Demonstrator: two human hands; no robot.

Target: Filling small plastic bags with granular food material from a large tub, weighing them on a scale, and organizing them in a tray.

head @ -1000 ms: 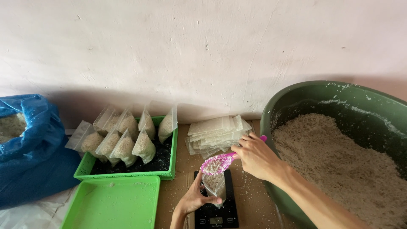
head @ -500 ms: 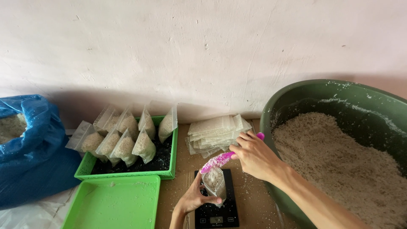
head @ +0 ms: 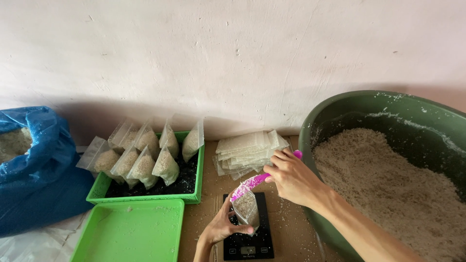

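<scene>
A: Big green tub (head: 340, 109) of pale grain sits just right of the black scale (head: 248, 242), with the green tray (head: 193, 196) of filled bags to the scale's left.

B: Over the scale, the right hand (head: 291, 179) has its grip clenched on a tipped pink scoop (head: 248, 183). The left hand (head: 221, 227) is grasping the small clear bag (head: 246, 208) on the scale.

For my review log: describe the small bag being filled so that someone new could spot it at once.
Start at the big green tub of pale grain on the right, then look left to the black scale at the bottom. The small clear bag stands on it, held by the left hand under the pink scoop. Unlike the filled bags in the green tray, it is held open.
</scene>
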